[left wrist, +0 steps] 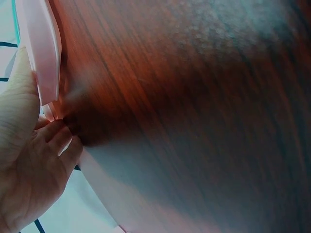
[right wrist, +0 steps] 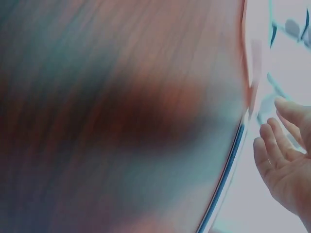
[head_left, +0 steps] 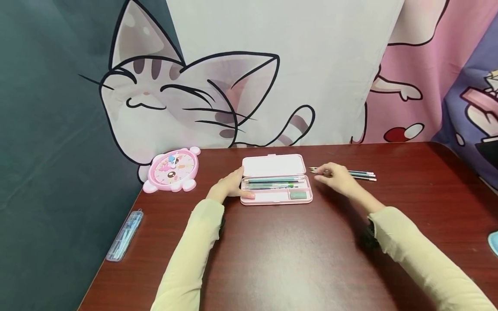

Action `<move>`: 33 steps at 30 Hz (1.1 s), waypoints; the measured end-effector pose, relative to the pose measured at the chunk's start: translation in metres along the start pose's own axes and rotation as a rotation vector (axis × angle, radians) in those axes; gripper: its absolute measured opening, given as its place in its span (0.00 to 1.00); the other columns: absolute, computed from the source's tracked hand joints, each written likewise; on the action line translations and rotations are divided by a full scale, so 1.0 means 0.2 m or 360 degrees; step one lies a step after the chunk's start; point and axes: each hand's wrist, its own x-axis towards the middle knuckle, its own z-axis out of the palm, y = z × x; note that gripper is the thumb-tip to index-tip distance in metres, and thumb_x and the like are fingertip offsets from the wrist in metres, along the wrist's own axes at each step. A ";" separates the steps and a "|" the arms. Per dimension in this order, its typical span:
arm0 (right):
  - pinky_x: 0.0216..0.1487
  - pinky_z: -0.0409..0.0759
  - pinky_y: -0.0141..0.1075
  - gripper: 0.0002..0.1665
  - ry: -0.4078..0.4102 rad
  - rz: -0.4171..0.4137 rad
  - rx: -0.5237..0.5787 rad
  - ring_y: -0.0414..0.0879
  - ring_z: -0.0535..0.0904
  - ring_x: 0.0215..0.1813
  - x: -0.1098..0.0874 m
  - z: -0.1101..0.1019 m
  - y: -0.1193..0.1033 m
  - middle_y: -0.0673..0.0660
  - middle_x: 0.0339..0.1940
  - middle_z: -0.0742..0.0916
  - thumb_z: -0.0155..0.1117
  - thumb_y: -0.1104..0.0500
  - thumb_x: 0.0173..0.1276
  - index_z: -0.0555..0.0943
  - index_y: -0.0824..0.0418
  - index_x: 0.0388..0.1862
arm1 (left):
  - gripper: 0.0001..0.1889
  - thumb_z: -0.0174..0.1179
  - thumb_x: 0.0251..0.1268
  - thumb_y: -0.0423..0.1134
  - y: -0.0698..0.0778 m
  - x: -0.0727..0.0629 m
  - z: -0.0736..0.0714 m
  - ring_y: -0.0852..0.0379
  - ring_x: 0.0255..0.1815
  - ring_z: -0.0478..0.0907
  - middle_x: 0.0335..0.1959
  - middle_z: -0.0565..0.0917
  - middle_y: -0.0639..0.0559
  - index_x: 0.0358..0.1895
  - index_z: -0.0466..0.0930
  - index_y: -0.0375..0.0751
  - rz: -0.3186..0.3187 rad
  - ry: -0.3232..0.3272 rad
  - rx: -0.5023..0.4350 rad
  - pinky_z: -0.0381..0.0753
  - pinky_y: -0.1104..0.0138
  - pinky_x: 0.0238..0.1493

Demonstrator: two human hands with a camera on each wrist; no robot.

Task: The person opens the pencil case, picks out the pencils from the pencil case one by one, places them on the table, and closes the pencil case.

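A pink pencil case (head_left: 268,197) lies on the table with its lid (head_left: 274,166) raised at the back. Inside are several pencils (head_left: 272,179) and a green eraser (head_left: 298,195) in the front right compartment. My left hand (head_left: 232,183) holds the case at its left end, thumb on the front corner; in the left wrist view the fingers (left wrist: 56,138) reach along its side. My right hand (head_left: 337,178) hovers over several loose pencils (head_left: 362,173) to the right of the case. In the right wrist view its fingers are spread, with nothing between them.
A pink toy clock (head_left: 173,169) lies at the back left. A clear case with blue contents (head_left: 125,235) sits near the left edge. Part of a light blue object (head_left: 494,242) shows at the far right. A cartoon curtain (head_left: 295,65) hangs behind the table.
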 end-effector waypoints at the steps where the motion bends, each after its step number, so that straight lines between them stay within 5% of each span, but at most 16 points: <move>1: 0.41 0.76 0.46 0.10 -0.0034 -0.0031 0.0026 0.55 0.80 0.38 0.01 0.03 -0.03 0.64 0.36 0.84 0.64 0.64 0.58 0.82 0.68 0.38 | 0.59 0.68 0.41 0.60 0.00 0.00 0.00 0.49 0.71 0.55 0.71 0.56 0.44 0.72 0.41 0.41 0.0002 0.0003 0.0001 0.57 0.46 0.66; 6: 0.39 0.78 0.46 0.09 -0.0140 -0.0163 0.0050 0.53 0.80 0.36 0.07 0.12 -0.13 0.63 0.33 0.83 0.64 0.68 0.56 0.81 0.69 0.37 | 0.58 0.69 0.40 0.60 -0.01 0.00 0.01 0.50 0.70 0.57 0.70 0.58 0.45 0.72 0.42 0.43 0.0018 0.0034 0.0008 0.59 0.49 0.66; 13: 0.40 0.78 0.44 0.11 -0.0257 -0.0119 0.0047 0.51 0.80 0.38 0.10 0.16 -0.15 0.61 0.35 0.84 0.66 0.67 0.54 0.81 0.67 0.38 | 0.60 0.69 0.40 0.60 0.01 0.00 0.01 0.50 0.71 0.55 0.72 0.56 0.45 0.72 0.40 0.42 -0.0018 0.0022 0.0013 0.58 0.47 0.66; 25: 0.38 0.76 0.42 0.07 -0.0258 -0.0316 -0.0301 0.46 0.79 0.35 0.12 0.20 -0.15 0.55 0.31 0.81 0.66 0.63 0.56 0.83 0.63 0.35 | 0.61 0.68 0.41 0.61 0.01 -0.01 0.01 0.49 0.72 0.53 0.72 0.53 0.44 0.73 0.39 0.40 -0.0046 0.0009 0.0013 0.57 0.48 0.67; 33: 0.28 0.70 0.30 0.05 -0.0057 -0.0399 0.0185 0.39 0.72 0.28 0.13 0.18 -0.12 0.55 0.28 0.82 0.65 0.64 0.58 0.84 0.65 0.33 | 0.60 0.68 0.40 0.61 0.01 -0.01 0.00 0.50 0.72 0.54 0.72 0.54 0.45 0.73 0.39 0.41 -0.0043 0.0013 0.0028 0.57 0.48 0.67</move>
